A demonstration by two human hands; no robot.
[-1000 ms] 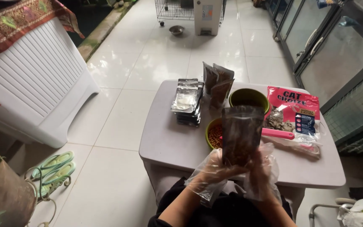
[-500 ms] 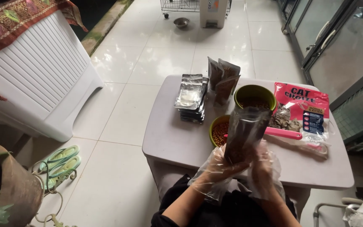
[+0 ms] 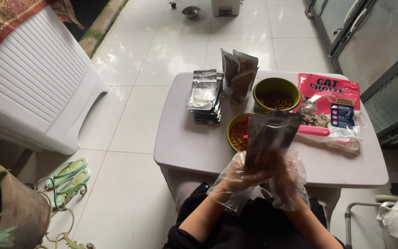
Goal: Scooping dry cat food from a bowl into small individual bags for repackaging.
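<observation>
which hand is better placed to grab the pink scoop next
Probably the right hand. The pink scoop lies on the table's right side, just beyond it. The left hand grips the pouch base and would have to cross over.

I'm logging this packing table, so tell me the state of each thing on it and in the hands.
Dark pouch: upright, held by both hands.
Left hand: gloved, gripping the pouch's base.
Right hand: gloved, gripping the pouch's base.
Far green bowl: holds kibble.
Near green bowl: holds kibble.
Silver pouches: stacked flat.
Standing pouches: upright.
Pink bag: lying flat.
</observation>
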